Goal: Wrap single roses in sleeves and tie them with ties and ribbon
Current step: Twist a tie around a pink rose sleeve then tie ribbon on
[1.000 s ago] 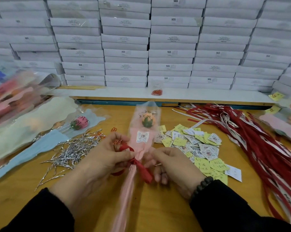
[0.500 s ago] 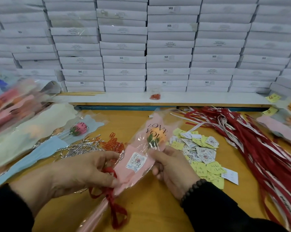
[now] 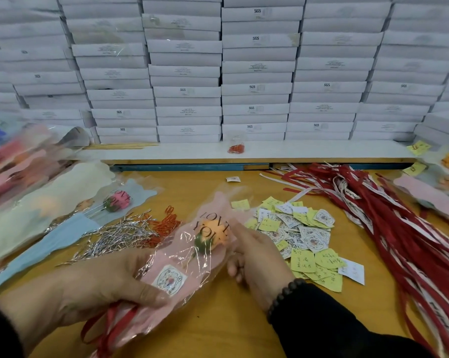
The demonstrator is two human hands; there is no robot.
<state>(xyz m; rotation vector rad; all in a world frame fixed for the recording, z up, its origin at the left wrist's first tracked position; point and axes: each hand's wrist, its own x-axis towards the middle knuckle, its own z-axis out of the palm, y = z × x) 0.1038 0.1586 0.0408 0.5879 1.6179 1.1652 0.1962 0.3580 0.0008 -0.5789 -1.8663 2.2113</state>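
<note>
A single orange rose (image 3: 213, 235) sits inside a pink and clear sleeve (image 3: 192, 264) printed "LOVE YOU", with a round sticker (image 3: 169, 279) on its front. A red ribbon (image 3: 107, 329) is tied round the sleeve's lower end. My left hand (image 3: 99, 288) grips the sleeve near the ribbon, thumb on top. My right hand (image 3: 254, 257) touches the sleeve's right edge beside the rose, fingers mostly straight. The sleeve lies tilted, its top pointing up and right.
Silver twist ties (image 3: 114, 236) and orange ties (image 3: 166, 223) lie left of the sleeve. Stickers and yellow notes (image 3: 303, 241) are piled to the right, red ribbons (image 3: 388, 223) beyond them. A pink rose (image 3: 118, 200) rests on stacked sleeves (image 3: 37, 215) at left. White boxes (image 3: 254, 73) wall the back.
The wrapped rose swung from upright to tilted right and came closer. My left hand slid down to the ribbon end; my right hand left the ribbon knot for the sleeve's side.
</note>
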